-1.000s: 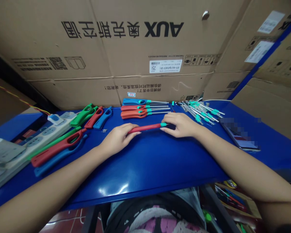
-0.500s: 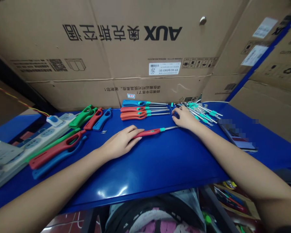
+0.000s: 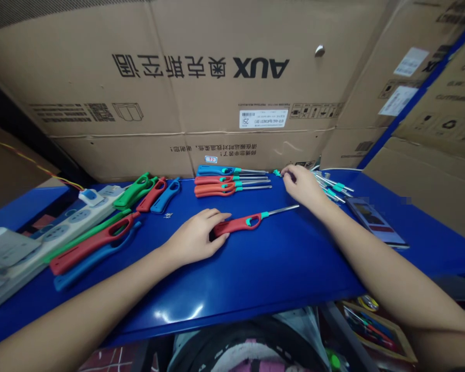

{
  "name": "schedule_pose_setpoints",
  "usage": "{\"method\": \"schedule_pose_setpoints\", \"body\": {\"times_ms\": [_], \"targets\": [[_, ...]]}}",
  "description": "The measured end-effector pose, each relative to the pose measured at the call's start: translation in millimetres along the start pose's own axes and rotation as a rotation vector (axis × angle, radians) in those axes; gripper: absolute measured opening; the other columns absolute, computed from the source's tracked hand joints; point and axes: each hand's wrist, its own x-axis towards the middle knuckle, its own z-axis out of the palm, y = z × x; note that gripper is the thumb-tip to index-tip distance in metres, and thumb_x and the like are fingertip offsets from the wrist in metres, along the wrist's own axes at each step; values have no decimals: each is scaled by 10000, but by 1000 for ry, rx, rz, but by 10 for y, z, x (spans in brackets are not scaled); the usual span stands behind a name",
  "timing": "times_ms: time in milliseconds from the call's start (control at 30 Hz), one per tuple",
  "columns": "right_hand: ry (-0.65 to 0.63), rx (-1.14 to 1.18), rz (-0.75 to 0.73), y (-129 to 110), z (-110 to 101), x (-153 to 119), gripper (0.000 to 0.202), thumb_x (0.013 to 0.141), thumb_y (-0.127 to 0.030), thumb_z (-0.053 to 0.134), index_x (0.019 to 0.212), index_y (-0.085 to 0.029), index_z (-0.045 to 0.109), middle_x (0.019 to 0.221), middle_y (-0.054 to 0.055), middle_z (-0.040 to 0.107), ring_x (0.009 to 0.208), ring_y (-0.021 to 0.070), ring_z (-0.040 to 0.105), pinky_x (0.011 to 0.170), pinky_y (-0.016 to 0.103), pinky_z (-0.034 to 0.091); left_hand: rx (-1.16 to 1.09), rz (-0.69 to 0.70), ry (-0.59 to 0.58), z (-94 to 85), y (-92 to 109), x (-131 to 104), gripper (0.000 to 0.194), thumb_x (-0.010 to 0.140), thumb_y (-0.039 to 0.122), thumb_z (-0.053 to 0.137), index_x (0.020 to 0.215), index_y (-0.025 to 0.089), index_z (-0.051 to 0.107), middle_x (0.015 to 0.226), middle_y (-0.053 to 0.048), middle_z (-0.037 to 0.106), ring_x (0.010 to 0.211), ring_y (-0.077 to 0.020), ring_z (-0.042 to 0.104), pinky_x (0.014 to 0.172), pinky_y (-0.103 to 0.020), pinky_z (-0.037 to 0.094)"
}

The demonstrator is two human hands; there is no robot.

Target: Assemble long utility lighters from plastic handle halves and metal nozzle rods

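Observation:
My left hand (image 3: 199, 235) is closed round the handle end of a red long-necked lighter (image 3: 238, 226). The lighter lies low over the blue table, its teal trigger and metal tube pointing right. Further back, my right hand (image 3: 304, 185) has its fingers curled together beside a small teal trigger piece (image 3: 276, 172); whatever is between the fingertips is hidden. Behind that hand lies a pile of metal tubes with teal parts (image 3: 335, 188), partly covered by it. To its left are assembled lighters in a row, a blue lighter (image 3: 215, 170) at the back and an orange-red lighter (image 3: 215, 190) in front.
Green, red and blue handle shells (image 3: 165, 195) lie at the left beside a white power strip (image 3: 72, 222). Some tiny metal pieces (image 3: 168, 215) are near them. A phone (image 3: 387, 227) lies at the right. A tall cardboard sheet (image 3: 201, 113) stands behind the blue table (image 3: 256, 274).
The red lighter has tilted, showing its trigger and tube tip. My right hand has shifted slightly right, away from the tube's end. The camera view has tipped slightly up.

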Motion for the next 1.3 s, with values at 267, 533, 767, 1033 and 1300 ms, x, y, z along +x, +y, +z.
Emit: {"method": "schedule_pose_setpoints", "body": {"times_ms": [267,533,767,1033,1300], "targets": [[-296,934,-71,-941,303,-270,228,910,-373,556,1000,-196,667,784,20,627,656,140,539,603,274,438,-2,7,6,82,184,-40,348,953,294,572,1264,146,621,1146,-124,679,1082,-274,613,985,-433,517],[-646,1328,139,-1516,830,-138,251,878,-355,588,1007,-165,687,726,-8,628,536,74,458,471,195,340,-65,86,-41,66,276,-94,365,894,279,608,1230,143,640,1167,-130,690,1094,-278,639,1006,-420,510],[-758,1322,-24,-1531,938,-140,305,884,-368,640,1110,-170,695,859,29,721,612,86,532,576,219,440,-69,166,-34,80,225,-101,334,923,327,601,1195,140,652,1146,-128,715,1091,-272,648,981,-391,514],[-814,1301,-41,-1496,972,-120,335,887,-333,651,1183,-178,681,991,55,760,656,93,558,646,240,479,-24,149,-4,98,219,-101,327,924,370,609,1166,160,676,1123,-114,729,1022,-264,676,942,-391,521],[-773,1326,-15,-1503,953,-119,291,886,-336,644,1134,-190,689,962,48,763,623,89,544,602,228,463,-43,126,-15,84,223,-89,380,920,365,625,1244,167,653,1131,-115,732,1022,-273,682,929,-418,540]]}}
